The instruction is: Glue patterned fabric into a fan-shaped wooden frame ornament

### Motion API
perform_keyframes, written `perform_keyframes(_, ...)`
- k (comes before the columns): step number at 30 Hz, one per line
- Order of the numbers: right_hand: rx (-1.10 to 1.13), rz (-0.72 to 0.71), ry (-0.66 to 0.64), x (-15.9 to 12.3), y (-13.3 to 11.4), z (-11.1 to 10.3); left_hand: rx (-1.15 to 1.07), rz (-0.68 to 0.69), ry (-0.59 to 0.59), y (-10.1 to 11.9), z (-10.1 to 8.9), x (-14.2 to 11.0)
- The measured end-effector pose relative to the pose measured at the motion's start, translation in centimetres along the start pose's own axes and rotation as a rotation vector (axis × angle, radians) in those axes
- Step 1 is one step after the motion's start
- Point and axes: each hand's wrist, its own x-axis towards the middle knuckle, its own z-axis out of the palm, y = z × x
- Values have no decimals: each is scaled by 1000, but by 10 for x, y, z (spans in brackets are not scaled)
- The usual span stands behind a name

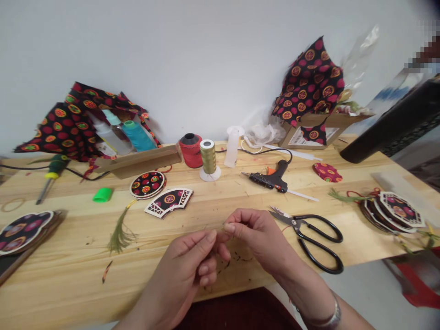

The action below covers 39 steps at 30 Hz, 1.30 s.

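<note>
Both hands meet above the table's front edge, thumbs pinched against the fingers. My left hand (192,256) is closed, and whatever sits between its fingertips is too small to make out. Close beside it, my right hand (256,233) pinches too, with a tiny dark tip showing at its thumb. Black-handled scissors (302,227) lie right of my right hand, blades slightly apart. Beyond my hands rests a fan-shaped wooden piece (169,202) with patterned cloth. Behind it lies a round one (147,184), with a green tassel (122,233) in front.
A black glue gun (270,176) lies behind the scissors. Gold thread (208,158) and red thread (190,150) spools stand near the wall. Stacked ornaments (392,211) sit at right, another cloth-covered piece (25,231) at left. A screwdriver (51,176) and green cap (102,195) lie left.
</note>
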Motion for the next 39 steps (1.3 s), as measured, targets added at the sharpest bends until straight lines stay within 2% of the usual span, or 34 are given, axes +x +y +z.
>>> perform_keyframes(12,-90,-67,87,6,-8,-6,-5,4,11,0,1,-1)
perform_keyframes(22,-105,-93,82,13,-11,-10,68,38,63,1,-1,-1)
perform_keyframes(33,-115,-98,84,11,-13,-9,104,64,61,-1,-3,1)
perform_keyframes(37,-123,-94,116,13,-12,-7,103,70,76,-1,-3,1)
perform_keyframes(39,-148,-128,174,13,-12,-10,94,83,90,-1,-4,1)
